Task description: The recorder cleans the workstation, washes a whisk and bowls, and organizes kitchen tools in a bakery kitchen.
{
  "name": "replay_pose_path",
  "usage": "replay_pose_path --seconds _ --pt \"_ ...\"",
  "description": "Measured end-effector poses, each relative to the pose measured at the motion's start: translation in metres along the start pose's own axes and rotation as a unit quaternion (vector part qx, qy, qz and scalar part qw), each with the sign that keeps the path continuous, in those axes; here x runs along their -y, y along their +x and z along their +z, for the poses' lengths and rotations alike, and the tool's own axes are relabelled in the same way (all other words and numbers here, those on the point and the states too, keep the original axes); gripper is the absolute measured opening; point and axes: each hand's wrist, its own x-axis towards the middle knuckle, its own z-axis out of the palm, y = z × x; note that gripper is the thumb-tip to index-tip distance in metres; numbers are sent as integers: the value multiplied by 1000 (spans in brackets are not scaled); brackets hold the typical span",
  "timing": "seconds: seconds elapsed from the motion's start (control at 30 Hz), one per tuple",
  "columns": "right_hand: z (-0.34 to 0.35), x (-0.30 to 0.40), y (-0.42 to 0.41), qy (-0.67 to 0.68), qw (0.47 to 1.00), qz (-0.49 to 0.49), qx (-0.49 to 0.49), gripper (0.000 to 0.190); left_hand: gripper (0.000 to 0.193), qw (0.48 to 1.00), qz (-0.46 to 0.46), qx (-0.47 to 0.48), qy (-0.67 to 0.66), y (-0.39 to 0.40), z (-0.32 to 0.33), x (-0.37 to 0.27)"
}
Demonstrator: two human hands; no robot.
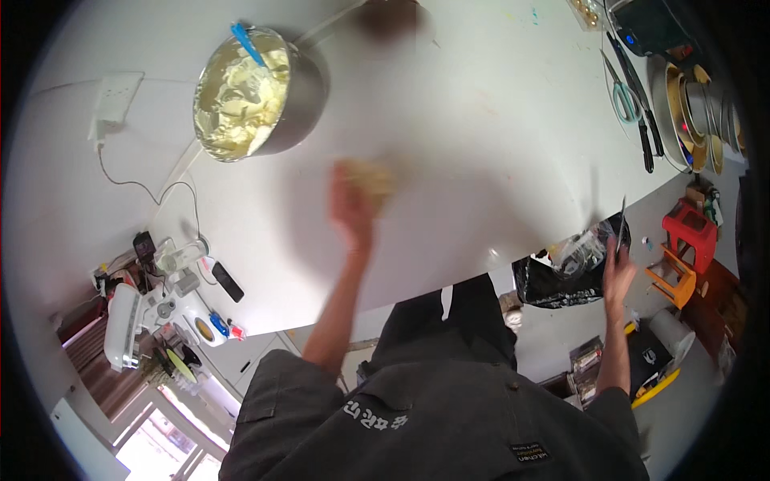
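Note:
On the white table, my left hand (352, 210) is closed on a pale yellow, blurred thing (374, 183), perhaps a cloth. Off the table's edge at the right, my right hand (618, 276) grips a thin, narrow blade-like tool (622, 219), seen nearly edge-on; its exact kind is not clear. Beneath and beside that hand hangs a black plastic bag (538, 285) with clear plastic film in it. A steel mixing bowl (307, 99) of pale cream (240, 102) stands tilted in view at the upper left, a blue-handled utensil (246, 43) resting in it.
Scissors (625, 102), long black-handled tools (646, 138) and stacked round pans (677, 114) lie at the right. A blurred brown object (390, 19) is at the far edge. A phone (227, 281), a glass jar (183, 255) and a white stand mixer (122, 327) are at the left. Red and orange stools (692, 231) stand on the floor.

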Motion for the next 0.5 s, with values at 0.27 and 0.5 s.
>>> replay_pose_path --seconds 0.27,0.5 --pt "57 -8 -186 74 978 132 147 31 50 934 28 33 354 82 -67 126" --pt "51 35 -217 118 975 144 119 29 45 918 308 193 160 -38 168 -30"
